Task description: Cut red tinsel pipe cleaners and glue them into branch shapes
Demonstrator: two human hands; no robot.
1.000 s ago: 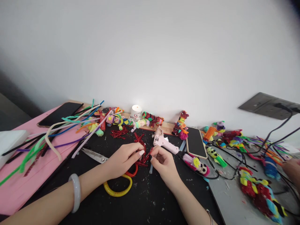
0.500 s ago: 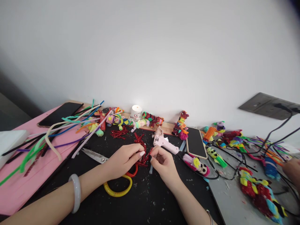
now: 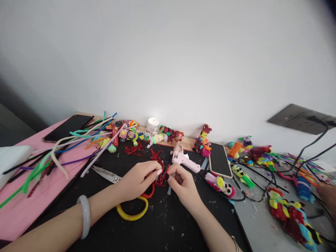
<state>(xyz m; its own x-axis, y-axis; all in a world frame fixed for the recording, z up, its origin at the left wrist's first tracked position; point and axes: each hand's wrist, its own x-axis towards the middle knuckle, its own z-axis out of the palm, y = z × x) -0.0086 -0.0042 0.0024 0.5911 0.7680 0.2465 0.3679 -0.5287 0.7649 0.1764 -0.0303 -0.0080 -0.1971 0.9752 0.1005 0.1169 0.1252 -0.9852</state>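
Note:
My left hand (image 3: 139,179) and my right hand (image 3: 185,183) face each other over a black mat, fingertips almost meeting. Both are closed in a pinch on a short red tinsel pipe cleaner (image 3: 165,172); its ends are partly hidden by my fingers. More cut red tinsel pieces (image 3: 156,154) lie just behind, with another small red pile (image 3: 133,149) to the left. Beneath my left hand rest scissors with a yellow and red handle (image 3: 132,214), blades pointing left. A pale pink glue gun (image 3: 185,161) lies beyond my right hand.
Loose pipe cleaners (image 3: 60,154) spread over a pink board (image 3: 15,210) at left, near a dark phone (image 3: 67,127). A white cup (image 3: 153,126) and fuzzy figures line the wall. At right are another phone (image 3: 220,159), cables, more figures (image 3: 291,220) and another person's hand (image 3: 327,194).
My right fingertips have shifted very slightly left, toward my left hand. The other person's hand at the right edge has moved a little. Everything else lies as before.

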